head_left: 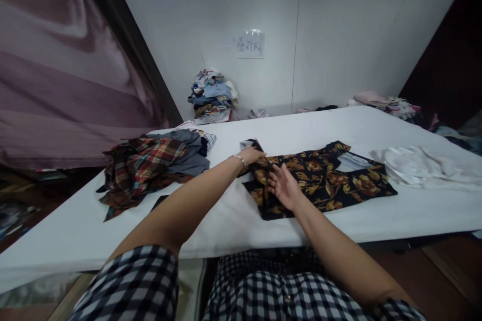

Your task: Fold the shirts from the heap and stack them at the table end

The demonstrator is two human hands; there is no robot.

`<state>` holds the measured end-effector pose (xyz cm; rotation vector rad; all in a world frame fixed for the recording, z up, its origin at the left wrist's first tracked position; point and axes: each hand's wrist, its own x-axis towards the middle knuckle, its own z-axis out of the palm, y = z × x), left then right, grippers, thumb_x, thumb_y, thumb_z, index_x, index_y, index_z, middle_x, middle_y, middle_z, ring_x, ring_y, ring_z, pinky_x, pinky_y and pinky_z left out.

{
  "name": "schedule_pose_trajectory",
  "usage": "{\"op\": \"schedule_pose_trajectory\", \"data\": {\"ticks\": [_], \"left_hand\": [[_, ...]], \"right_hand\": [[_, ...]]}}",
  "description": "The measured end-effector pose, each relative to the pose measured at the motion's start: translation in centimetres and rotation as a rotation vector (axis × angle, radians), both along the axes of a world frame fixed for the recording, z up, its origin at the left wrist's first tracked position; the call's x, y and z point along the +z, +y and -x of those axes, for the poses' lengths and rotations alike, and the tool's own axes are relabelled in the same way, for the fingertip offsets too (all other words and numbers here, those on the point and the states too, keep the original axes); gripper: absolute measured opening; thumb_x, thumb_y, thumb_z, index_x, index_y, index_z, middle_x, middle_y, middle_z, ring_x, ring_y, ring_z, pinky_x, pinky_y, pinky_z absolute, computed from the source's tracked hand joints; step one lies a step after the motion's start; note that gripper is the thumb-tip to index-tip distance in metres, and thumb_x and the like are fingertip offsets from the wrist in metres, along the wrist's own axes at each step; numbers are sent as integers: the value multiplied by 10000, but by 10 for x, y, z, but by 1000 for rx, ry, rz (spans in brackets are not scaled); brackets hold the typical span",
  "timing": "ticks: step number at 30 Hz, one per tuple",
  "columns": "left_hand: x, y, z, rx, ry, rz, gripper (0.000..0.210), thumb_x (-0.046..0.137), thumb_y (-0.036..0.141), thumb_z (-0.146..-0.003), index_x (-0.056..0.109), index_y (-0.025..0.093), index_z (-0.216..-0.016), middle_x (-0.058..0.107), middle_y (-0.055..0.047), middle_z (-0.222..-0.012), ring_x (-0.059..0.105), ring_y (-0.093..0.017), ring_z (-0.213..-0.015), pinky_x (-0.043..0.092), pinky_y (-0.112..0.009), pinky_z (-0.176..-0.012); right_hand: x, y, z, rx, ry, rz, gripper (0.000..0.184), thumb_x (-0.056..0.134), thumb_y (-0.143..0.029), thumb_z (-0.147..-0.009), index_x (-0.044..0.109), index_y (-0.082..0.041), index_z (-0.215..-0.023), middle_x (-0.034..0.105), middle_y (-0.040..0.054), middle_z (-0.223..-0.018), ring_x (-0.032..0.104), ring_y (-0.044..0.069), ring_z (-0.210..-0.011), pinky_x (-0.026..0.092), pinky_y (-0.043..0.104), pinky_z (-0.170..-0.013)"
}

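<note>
A black shirt with a gold-brown flower print lies on the white-covered table, its collar end towards the right. At its left end the cloth is lifted and bunched. My left hand, with a bracelet at the wrist, is closed on this raised part; the fingertips are partly hidden by the cloth. Just right of it, my right hand rests against the bunched cloth, palm turned to the left, fingers slightly bent and apart. No firm grip shows in that hand.
Crumpled plaid and grey garments lie at the left. White garments lie to the right of the shirt. A tall clothes stack stands by the wall, with more clothes beyond the table's far right edge.
</note>
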<state>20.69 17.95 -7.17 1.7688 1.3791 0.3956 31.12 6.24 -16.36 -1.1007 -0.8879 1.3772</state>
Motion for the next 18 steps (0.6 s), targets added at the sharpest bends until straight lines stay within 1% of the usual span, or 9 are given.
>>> {"op": "schedule_pose_trajectory", "data": {"ticks": [2, 4, 6, 8, 11, 13, 14, 16, 18], "left_hand": [[9, -8, -39, -122, -36, 118, 406, 606, 488, -775, 650, 114, -927, 709, -128, -879, 678, -200, -718, 545, -278, -658], [14, -13, -64, -235, -52, 181, 549, 536, 586, -789, 625, 88, -1001, 692, -163, -935, 679, -200, -692, 542, -283, -630], [14, -14, -71, -288, -33, 96, 583, 514, 608, -791, 617, 85, -1025, 678, -172, -1000, 678, -201, -714, 532, -273, -622], [7, -10, -61, -263, 22, -86, 538, 471, 592, -821, 641, 108, -983, 684, -146, -1005, 673, -205, -756, 523, -273, -645], [-18, -10, -29, -197, 96, -260, 460, 436, 525, -858, 669, 134, -925, 695, -121, -971, 650, -240, -881, 500, -319, -778], [-41, -18, -11, -188, 110, -326, 409, 447, 470, -868, 662, 148, -1002, 680, -120, -1049, 612, -250, -1000, 458, -340, -887], [-53, -25, -5, -203, 113, -376, 404, 445, 447, -875, 642, 154, -1073, 654, -120, -1134, 578, -248, -1079, 427, -343, -943], [-75, -39, -2, -261, 144, -496, 447, 429, 427, -890, 574, 154, -1213, 546, -124, -1320, 460, -245, -1244, 343, -362, -1045], [-94, -53, -8, -319, 223, -606, 494, 422, 430, -896, 503, 162, -1303, 417, -117, -1443, 313, -253, -1356, 236, -425, -1113]], "right_hand": [[4, -7, -21, -69, 29, 14, 761, 79, -667, -884, 284, -195, -1445, 593, 117, -1254, 609, 250, -1076, 516, 429, -844], [5, -15, -42, -109, 75, 66, 763, 139, -671, -880, 385, -164, -1394, 649, 125, -1152, 626, 270, -1038, 525, 435, -827], [5, -25, -61, -148, 131, 150, 757, 229, -687, -860, 452, -148, -1342, 670, 133, -1101, 636, 285, -1016, 531, 441, -819], [3, -34, -75, -201, 135, 201, 751, 288, -703, -839, 477, -157, -1318, 669, 131, -1102, 638, 290, -1014, 537, 445, -815], [-1, -41, -89, -263, 35, 185, 658, 368, -643, -846, 496, -185, -1301, 642, 116, -1173, 616, 282, -1065, 543, 437, -822], [-5, -42, -93, -276, -55, 149, 573, 484, -521, -834, 486, -209, -1315, 620, 91, -1222, 597, 269, -1100, 538, 423, -846], [-8, -42, -94, -273, -100, 126, 574, 533, -435, -816, 454, -226, -1345, 617, 74, -1230, 597, 258, -1102, 533, 416, -861], [-13, -41, -96, -267, -223, 84, 676, 550, -278, -783, 336, -256, -1424, 630, 42, -1210, 615, 230, -1066, 522, 406, -886], [-15, -41, -100, -269, -460, 63, 761, 522, -187, -760, 247, -251, -1467, 646, 38, -1178, 626, 221, -1037, 502, 399, -907]]}}
